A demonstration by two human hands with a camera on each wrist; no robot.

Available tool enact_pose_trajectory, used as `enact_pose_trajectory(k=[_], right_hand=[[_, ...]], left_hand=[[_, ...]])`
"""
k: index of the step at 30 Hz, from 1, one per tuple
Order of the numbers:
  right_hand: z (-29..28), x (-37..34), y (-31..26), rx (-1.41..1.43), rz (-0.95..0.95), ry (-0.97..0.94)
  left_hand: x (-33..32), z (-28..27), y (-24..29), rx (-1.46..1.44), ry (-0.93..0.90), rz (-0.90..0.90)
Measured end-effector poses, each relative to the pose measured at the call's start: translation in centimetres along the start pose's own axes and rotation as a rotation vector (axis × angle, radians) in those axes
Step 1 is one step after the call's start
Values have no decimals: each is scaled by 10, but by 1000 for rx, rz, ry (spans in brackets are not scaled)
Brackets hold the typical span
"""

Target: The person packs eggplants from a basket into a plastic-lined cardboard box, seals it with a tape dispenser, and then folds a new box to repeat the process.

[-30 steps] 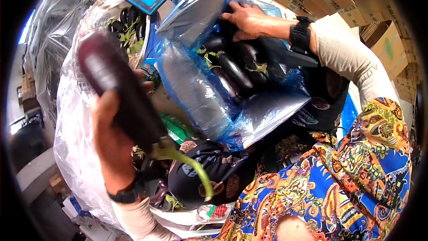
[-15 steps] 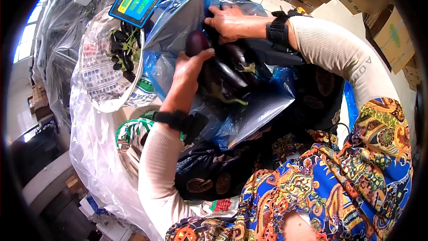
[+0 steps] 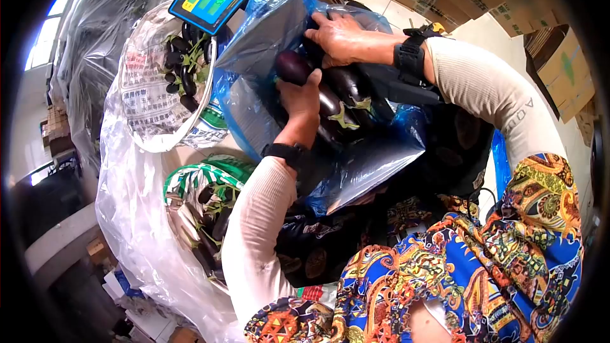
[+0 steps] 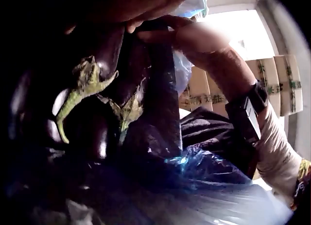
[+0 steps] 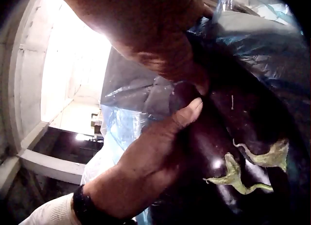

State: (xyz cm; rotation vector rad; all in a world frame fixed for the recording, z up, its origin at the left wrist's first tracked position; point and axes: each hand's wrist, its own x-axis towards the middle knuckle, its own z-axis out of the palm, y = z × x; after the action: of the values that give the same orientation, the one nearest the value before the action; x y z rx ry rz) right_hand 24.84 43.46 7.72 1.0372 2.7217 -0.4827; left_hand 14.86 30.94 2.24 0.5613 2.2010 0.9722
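Left hand, partly hidden, gripping an eggplant — right hand beside it, hold unclear

The left grip holds a long purple eggplant, with its thumb on top. A green stem is at the eggplant's lower end. A second eggplant lies just right of it. The right grip shows above it; what that touches is hard to tell.
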Motion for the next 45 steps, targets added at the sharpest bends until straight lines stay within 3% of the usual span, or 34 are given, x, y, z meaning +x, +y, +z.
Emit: enact_pose_trajectory(k=[3,4,7,8,11,12,14,17,19,21,22,24,25,27,29,31,33,35,36,38,39,41,43,44,45], right_hand=[[1,-1,-2,-1,6,-11],[0,-1,-1,-6,8,-6],[0,-3,3,20,-25,12],[0,-2,2,14,-25,14],[1,-3,3,9,-44,16],[-2,-4,7,10,-59,20],[-4,-10,12,8,-117,70],[-12,-22,-16,-322,-158,163],[-43,-36,-45,-258,-137,-95],[-29,-40,-50,-230,-220,64],[-29,-36,-50,-161,-218,-63],[7,-21,-30,-112,-364,118],[25,-13,-19,-83,-447,204],[26,-5,-15,-156,-439,141],[15,-10,-15,-213,-375,59],[14,-8,-12,-217,-399,34],[2,-10,-18,-204,-349,-41],[-15,-15,-26,-171,-319,-142],[-17,-18,-26,-163,-299,-149],[-20,-17,-22,-146,-277,-157],[-20,-16,-18,-135,-279,-161],[-19,-11,-11,-119,-308,-162],[-23,-10,-15,-140,-287,-184],[-23,-9,-18,-141,-294,-179],[-24,-9,-20,-142,-297,-171]], left_hand=[[-2,18,-21,-332,-70,101],[-4,26,-21,-333,-41,8],[-13,-16,-11,-369,-476,-70],[-22,-25,1,-359,-488,-223],[-11,-13,-23,-337,-463,-167],[-16,-6,-25,-360,-356,-77],[-14,-5,-30,-423,-389,-13],[-8,-4,-41,-420,-410,94],[-8,-2,-43,-390,-407,88],[-10,0,-39,-240,-332,67],[-12,2,-36,-166,-294,59],[-21,-2,-21,-36,-240,64],[-29,-3,-8,139,-168,-17],[-16,0,-21,-141,-399,20],[7,3,-38,-89,-634,330],[-36,-80,35,354,-714,310],[-40,-130,52,347,-965,487],[-59,-212,71,69,-1004,595],[-64,-244,55,-209,-824,713],[-111,-330,44,-309,-463,417],[-127,-362,25,-246,-148,283],[-148,-418,-66,-649,301,153],[-188,-463,-177,-777,549,47],[-215,-490,-264,-770,513,61],[-242,-469,-271,-759,671,-130]])
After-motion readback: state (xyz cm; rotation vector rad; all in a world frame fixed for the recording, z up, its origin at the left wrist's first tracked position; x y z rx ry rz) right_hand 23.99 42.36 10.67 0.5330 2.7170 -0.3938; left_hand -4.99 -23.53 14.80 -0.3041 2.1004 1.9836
